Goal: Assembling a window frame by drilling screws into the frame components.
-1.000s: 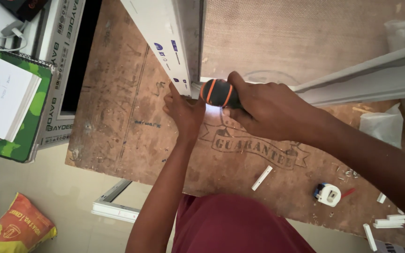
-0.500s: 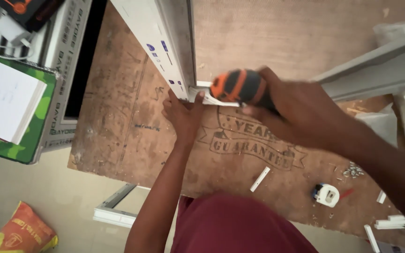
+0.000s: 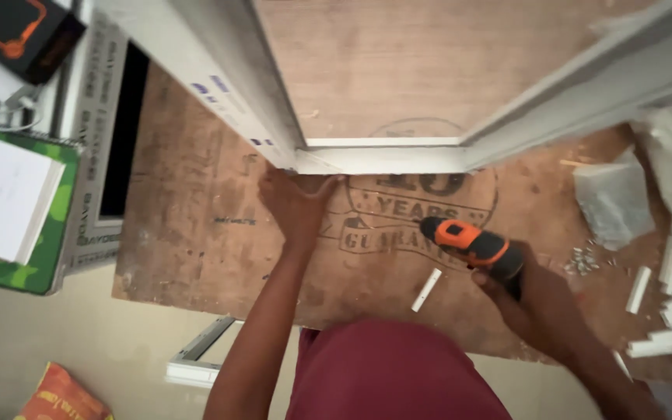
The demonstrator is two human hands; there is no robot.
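The drill (image 3: 472, 245), orange and black, sits in the right hand (image 3: 530, 299) low over the plywood bench (image 3: 196, 233), its nose pointing up-left toward the stamped mark on the board. The right fingers wrap tight round its grip. A short white strip (image 3: 427, 289) lies on the bench just left of that hand. Up the board, the left hand (image 3: 297, 202) presses at the corner of the white frame (image 3: 383, 155), fingers spread and fingertips touching the frame's lower edge where the left rail meets the short cross piece. Small screws (image 3: 581, 260) lie scattered to the right of the drill, with white offcuts (image 3: 666, 311) heaped further right. Off the bench's left edge rests a green notebook (image 3: 9, 257) with white paper on top.
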